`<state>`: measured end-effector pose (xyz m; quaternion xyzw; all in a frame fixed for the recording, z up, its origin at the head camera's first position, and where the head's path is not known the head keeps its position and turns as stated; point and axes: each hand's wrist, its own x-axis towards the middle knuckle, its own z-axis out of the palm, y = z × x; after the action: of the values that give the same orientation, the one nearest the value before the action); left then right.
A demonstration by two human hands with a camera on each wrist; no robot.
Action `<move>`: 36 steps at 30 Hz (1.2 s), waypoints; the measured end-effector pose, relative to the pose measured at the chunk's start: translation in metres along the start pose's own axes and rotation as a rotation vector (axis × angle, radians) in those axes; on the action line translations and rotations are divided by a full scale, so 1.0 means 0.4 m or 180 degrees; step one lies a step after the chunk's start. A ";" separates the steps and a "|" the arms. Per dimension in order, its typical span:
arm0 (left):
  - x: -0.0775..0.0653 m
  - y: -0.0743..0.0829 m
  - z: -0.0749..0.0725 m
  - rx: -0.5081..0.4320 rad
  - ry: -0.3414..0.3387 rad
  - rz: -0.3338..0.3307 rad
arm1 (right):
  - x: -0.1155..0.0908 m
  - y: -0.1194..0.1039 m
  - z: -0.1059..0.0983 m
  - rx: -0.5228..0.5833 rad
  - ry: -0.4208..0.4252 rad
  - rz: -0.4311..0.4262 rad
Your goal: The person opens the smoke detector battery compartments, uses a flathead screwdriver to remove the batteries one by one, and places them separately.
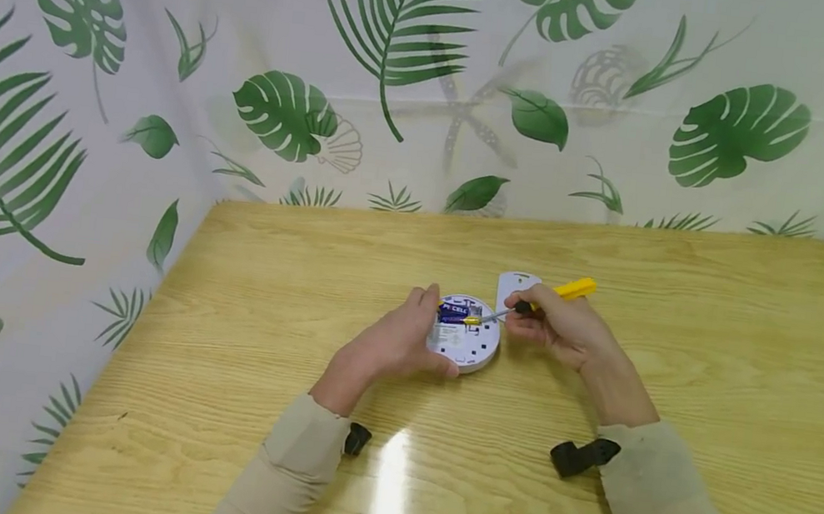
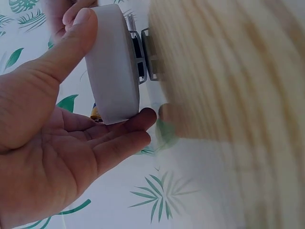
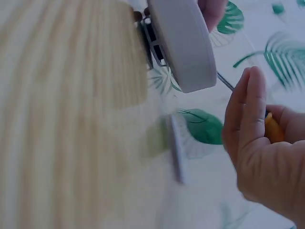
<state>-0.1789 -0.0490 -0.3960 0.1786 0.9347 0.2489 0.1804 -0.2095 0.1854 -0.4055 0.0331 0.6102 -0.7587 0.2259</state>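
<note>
A round white device, seemingly a smoke detector, is held just above the table with its open battery side up. My left hand grips its left rim, the thumb at the near edge and fingers at the far side. Dark purple and gold batteries lie in its compartment. My right hand holds a screwdriver with a yellow handle, its shaft pointing left. The metal tip meets or comes close to a battery's gold end. In the left wrist view the white casing is seen edge-on, with dark vents beneath.
A flat white slotted plate lies on the wooden table just behind the right hand, partly covered by it. Leaf-patterned cloth hangs at the back and left side. Black camera mounts sit at both wrists.
</note>
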 end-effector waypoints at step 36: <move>0.002 -0.003 -0.004 0.0048 -0.0015 -0.0010 | -0.029 -0.027 0.031 -0.1180 0.0209 -0.0444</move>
<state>-0.1806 -0.0505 -0.3956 0.1791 0.9364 0.2412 0.1816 -0.2006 0.1788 -0.3886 -0.0266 0.7472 -0.6457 0.1550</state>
